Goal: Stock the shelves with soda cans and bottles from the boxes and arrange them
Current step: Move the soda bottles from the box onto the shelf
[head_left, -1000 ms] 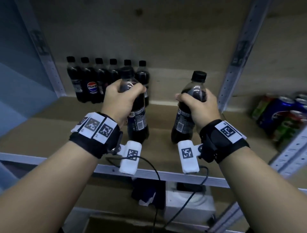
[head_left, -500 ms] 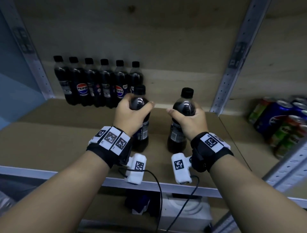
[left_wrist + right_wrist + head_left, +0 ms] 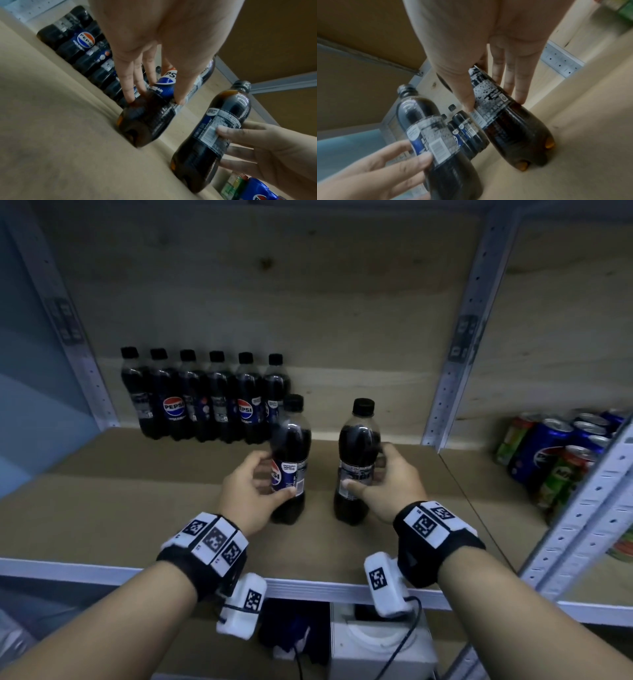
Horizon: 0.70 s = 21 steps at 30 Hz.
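Head view: left hand (image 3: 251, 491) pinches label band of dark plastic cola bottle (image 3: 290, 460), right hand (image 3: 387, 484) likewise grips second dark plastic cola bottle (image 3: 358, 463); both upright on brown shelf board (image 3: 102, 508), just before back row of bottles (image 3: 202, 398). Full, likely heavy, smooth; mid-body hold steadiest.

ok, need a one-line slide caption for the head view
Both hands set cola bottles upright on the shelf board: left hand on one bottle, right hand on another, before a back row.

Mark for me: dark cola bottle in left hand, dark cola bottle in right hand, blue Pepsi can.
Left-hand dark cola bottle (image 3: 291, 436), head view, shoulder.
Right-hand dark cola bottle (image 3: 359, 440), head view, shoulder.
Blue Pepsi can (image 3: 537, 453), head view, side wall.
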Available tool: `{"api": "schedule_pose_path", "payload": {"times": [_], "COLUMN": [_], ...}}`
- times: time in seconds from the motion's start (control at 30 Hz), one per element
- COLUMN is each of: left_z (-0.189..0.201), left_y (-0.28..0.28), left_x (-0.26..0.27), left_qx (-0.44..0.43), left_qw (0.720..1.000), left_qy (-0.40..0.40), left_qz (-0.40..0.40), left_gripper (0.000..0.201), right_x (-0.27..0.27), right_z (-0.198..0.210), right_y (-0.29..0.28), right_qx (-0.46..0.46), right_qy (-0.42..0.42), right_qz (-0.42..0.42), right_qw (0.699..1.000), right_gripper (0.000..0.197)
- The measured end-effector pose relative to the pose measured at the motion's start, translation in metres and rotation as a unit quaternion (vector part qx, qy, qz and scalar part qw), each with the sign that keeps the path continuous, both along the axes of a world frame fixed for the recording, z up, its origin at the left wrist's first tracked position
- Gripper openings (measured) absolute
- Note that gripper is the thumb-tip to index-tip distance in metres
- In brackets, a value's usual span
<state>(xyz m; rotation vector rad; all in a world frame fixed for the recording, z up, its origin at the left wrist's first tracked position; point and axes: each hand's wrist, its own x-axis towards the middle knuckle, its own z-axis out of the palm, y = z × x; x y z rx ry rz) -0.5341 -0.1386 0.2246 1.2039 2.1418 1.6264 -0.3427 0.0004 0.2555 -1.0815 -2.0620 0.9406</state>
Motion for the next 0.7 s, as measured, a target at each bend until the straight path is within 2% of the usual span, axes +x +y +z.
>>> {"api": "schedule_pose_path", "payload": {"times": [0.2, 0.33, 0.43, 0.7], "left_z": [-0.010, -0.006, -0.005, -0.011], "left_y": [0.045, 0.079, 0.105, 0.150], "left_x": [-0.008, -0.023, -0.042, -0.072], "left_qx": [0.008, -0.009, -0.030, -0.010], "left_qw": [0.999, 0.999, 0.999, 0.998], "left_qy": [0.043, 0.046, 0.027, 0.042], "left_qz": [0.011, 0.010, 0.010, 0.038], "left_gripper": [0.066, 0.059, 0.061, 0.065], "right_x": [-0.036, -0.059, -0.077, -0.109], "right_z": [-0.008, -0.005, 0.000, -0.002], "right_y": [0.020, 0.042, 0.062, 0.104], "right_qx": [0.019, 0.012, -0.007, -0.005], "right_qy": [-0.004, -0.016, -0.046, -0.020], "right_qz": [-0.007, -0.006, -0.020, -0.007], "right_qw": [1.000, 1.000, 0.999, 1.000], "right_gripper": [0.066, 0.063, 0.062, 0.057]}}
